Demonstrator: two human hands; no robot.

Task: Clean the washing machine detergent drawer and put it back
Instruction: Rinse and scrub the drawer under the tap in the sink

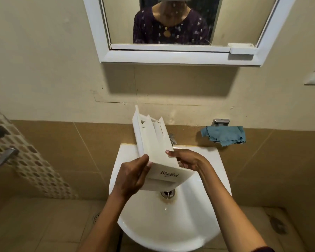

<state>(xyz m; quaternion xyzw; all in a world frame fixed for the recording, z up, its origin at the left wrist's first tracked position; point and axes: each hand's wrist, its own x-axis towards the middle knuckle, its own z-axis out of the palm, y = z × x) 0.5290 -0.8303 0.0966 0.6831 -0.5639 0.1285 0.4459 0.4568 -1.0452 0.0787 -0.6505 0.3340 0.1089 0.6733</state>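
Both hands, left hand (133, 176) and right hand (188, 160), grip the white plastic detergent drawer (157, 151) tilted over the white ceramic basin (207, 206), fingers curled around it; apparently draining, refitting remains.

Dim, warm indoor light from overhead. Mirror cabinet (171, 57) throws a broad soft shadow on the wall (44, 70) just below it, 12 o'clock. Sink (171, 233) is brightest, with mild sheen at 7 o'clock. Wide-angle bowing at 3 and 9 o'clock. Focus slightly soft; detergent drawer (158, 142) logo readable.

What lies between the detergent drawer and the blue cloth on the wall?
Head view: the chrome tap, right beside the detergent drawer, then bare brown tile up to the blue cloth.
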